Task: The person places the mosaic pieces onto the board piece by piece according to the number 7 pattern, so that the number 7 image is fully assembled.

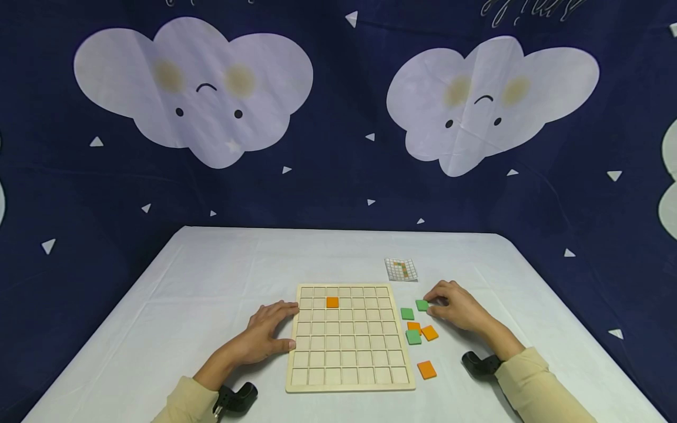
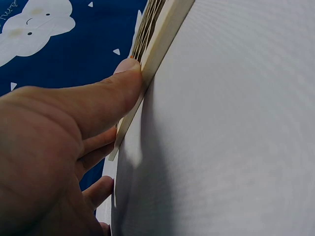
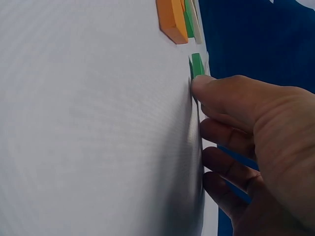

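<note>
On the pale wooden grid board (image 1: 350, 389) sits one square orange tile (image 1: 332, 302); unplaced at right, three orange tiles (image 1: 426, 369) and three square green tiles (image 1: 407, 314), the farthest green tile (image 1: 421, 305) pinched by the right hand (image 1: 459, 306); left hand (image 1: 264, 333), thumb and fingers apart, touching the board's left edge.

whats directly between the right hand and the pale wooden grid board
The head view shows a flat green square tile pinched by the right hand, then a second green square tile beside the pale wooden grid board.
</note>
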